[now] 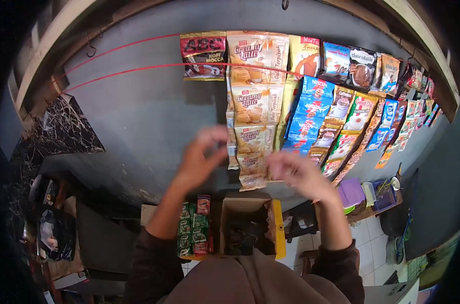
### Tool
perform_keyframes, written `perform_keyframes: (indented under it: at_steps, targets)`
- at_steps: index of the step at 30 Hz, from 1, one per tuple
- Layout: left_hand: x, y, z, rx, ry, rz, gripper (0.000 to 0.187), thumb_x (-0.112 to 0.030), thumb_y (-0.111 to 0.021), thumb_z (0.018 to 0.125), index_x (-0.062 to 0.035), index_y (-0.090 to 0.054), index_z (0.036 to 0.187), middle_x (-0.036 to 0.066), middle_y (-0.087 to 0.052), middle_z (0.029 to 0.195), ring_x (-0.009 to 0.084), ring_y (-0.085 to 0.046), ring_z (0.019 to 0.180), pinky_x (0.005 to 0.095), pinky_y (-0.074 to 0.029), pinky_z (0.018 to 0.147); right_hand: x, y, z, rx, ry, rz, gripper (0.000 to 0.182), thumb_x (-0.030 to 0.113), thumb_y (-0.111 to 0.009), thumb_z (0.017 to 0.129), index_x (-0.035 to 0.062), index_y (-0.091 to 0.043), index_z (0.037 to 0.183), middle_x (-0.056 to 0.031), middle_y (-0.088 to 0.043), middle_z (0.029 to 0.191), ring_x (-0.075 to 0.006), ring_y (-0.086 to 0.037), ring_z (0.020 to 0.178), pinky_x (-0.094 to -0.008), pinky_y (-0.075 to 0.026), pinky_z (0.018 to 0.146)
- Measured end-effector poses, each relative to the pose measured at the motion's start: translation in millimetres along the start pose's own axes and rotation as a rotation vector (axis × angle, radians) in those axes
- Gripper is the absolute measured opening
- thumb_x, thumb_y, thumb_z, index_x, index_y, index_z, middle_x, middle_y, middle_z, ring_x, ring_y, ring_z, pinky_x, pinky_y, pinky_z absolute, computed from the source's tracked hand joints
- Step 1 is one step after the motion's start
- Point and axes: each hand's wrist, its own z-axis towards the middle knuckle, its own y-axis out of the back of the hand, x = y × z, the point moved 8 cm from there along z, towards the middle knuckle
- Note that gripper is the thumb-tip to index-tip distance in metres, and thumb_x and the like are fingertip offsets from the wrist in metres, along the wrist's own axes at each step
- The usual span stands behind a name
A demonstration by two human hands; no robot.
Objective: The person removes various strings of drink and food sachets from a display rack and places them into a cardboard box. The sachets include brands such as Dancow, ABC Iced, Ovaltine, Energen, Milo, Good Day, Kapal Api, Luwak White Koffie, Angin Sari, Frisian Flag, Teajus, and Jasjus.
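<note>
Strips of Creamy Latte drink sachets (253, 106) hang in front of me from a red cord on the grey wall. My left hand (202, 157) is raised at the left edge of the strips, thumb and fingers apart, with nothing seen between them. On the other side, my right hand (303, 177) overlaps the lower right of the strips, its fingers loosely stretched and blurred by motion. An ABC Kopi Mocca sachet (203, 57) hangs just left of the Creamy Latte, and blue Nescafe sachets (308, 114) hang to its right.
More sachet strips, including Good Day (359, 114) and a Chocolatos pack (362, 68), line the wall rightward. Below stand an open yellow cardboard box (279, 230) and green sachet strips (193, 230). A purple container (350, 192) sits on a shelf at right.
</note>
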Motion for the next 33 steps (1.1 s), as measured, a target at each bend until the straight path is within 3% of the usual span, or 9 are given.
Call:
perform_keyframes:
  at_steps: [3, 5, 9, 12, 18, 22, 27, 29, 33]
  targets:
    - [-64.7, 72.7, 55.0, -0.377, -0.253, 0.213, 0.020, -0.011, -0.055, 0.073, -0.0076, -0.054, 0.093, 0.007, -0.053, 0.099, 0.0209, -0.049, 0.093, 0.0300, -0.037, 0.078, 44.6, 65.4, 39.2, -0.446, 0.084, 0.038, 0.018, 0.007, -0.052, 0.076, 0.0007, -0.056, 0.092, -0.0106, -0.059, 0.091, -0.0164, -0.056, 0.079, -0.0272, -0.043, 0.070]
    - [-76.2, 104.8, 87.2, -0.578, -0.164, 0.783, 0.023, -0.023, -0.054, 0.075, -0.0105, -0.054, 0.095, 0.008, -0.053, 0.100, 0.0244, -0.049, 0.094, 0.0351, -0.034, 0.081, 79.8, 85.5, 66.0, -0.608, 0.214, -0.145, 0.017, 0.011, -0.055, 0.073, 0.0000, -0.058, 0.086, -0.0116, -0.059, 0.084, -0.0207, -0.058, 0.075, -0.0299, -0.045, 0.067]
    - [-51.1, 130.3, 135.4, -0.503, 0.248, 0.965, 0.040, -0.037, -0.052, 0.072, -0.0101, -0.048, 0.101, 0.011, -0.056, 0.101, 0.0287, -0.050, 0.096, 0.0483, -0.026, 0.086, 107.9, 110.6, 104.1, -1.040, 0.158, -0.800, 0.026, 0.022, -0.055, 0.068, 0.0008, -0.060, 0.083, -0.0184, -0.059, 0.080, -0.0326, -0.058, 0.077, -0.0373, -0.045, 0.069]
    - [-36.3, 128.8, 143.3, -0.322, 0.440, 0.904, 0.056, -0.042, -0.052, 0.069, -0.0049, -0.038, 0.109, 0.015, -0.056, 0.101, 0.0301, -0.050, 0.098, 0.0543, -0.017, 0.090, 91.4, 121.6, 114.0, -0.985, -0.279, -0.864, 0.034, 0.032, -0.056, 0.069, 0.0006, -0.060, 0.081, -0.0202, -0.059, 0.078, -0.0323, -0.058, 0.078, -0.0365, -0.045, 0.070]
    - [-11.4, 130.8, 141.1, -0.391, 0.438, 0.744, 0.055, -0.042, -0.056, 0.069, -0.0027, -0.042, 0.104, 0.012, -0.057, 0.101, 0.0268, -0.053, 0.095, 0.0536, -0.020, 0.090, 74.9, 104.8, 121.5, -0.991, -0.365, -0.884, 0.053, 0.050, -0.059, 0.066, -0.0012, -0.060, 0.079, -0.0204, -0.060, 0.079, -0.0316, -0.058, 0.077, -0.0383, -0.045, 0.068]
    - [1.1, 133.1, 153.1, -0.244, 0.326, 0.398, 0.035, -0.032, -0.058, 0.073, -0.0016, -0.051, 0.089, 0.010, -0.059, 0.086, 0.0210, -0.058, 0.080, 0.0428, -0.039, 0.074, 73.0, 113.8, 119.2, -0.879, -0.445, -0.750, 0.057, 0.053, -0.063, 0.059, -0.0005, -0.060, 0.078, -0.0186, -0.060, 0.080, -0.0307, -0.059, 0.076, -0.0367, -0.046, 0.066]
    - [-33.6, 136.4, 142.9, -0.328, 0.242, -0.324, 0.010, -0.013, -0.050, 0.081, -0.0023, -0.049, 0.080, 0.007, -0.057, 0.069, 0.0148, -0.056, 0.050, 0.0262, -0.048, 0.044, 67.4, 127.6, 126.7, -0.792, -0.297, -0.636, 0.045, 0.043, -0.067, 0.061, -0.0004, -0.059, 0.070, -0.0154, -0.060, 0.069, -0.0221, -0.058, 0.061, -0.0318, -0.044, 0.056]
    - [-27.8, 140.7, 146.1, -0.337, 0.247, -0.321, 0.010, -0.012, -0.049, 0.081, -0.0026, -0.050, 0.082, 0.007, -0.057, 0.071, 0.0147, -0.056, 0.051, 0.0264, -0.048, 0.046, 71.6, 120.6, 142.2, -0.687, -0.097, -0.556, 0.042, 0.040, -0.066, 0.062, 0.0005, -0.062, 0.075, -0.0135, -0.061, 0.074, -0.0262, -0.059, 0.072, -0.0337, -0.044, 0.063]
    - [-18.3, 153.9, 154.6, -0.415, 0.137, -0.402, 0.012, -0.011, -0.047, 0.082, -0.0045, -0.053, 0.090, 0.005, -0.058, 0.076, 0.0143, -0.058, 0.056, 0.0268, -0.048, 0.051, 51.1, 98.5, 173.2, -0.401, 0.041, -0.291, 0.035, 0.034, -0.066, 0.064, -0.0001, -0.057, 0.065, -0.0124, -0.058, 0.065, -0.0231, -0.055, 0.059, -0.0325, -0.042, 0.057]
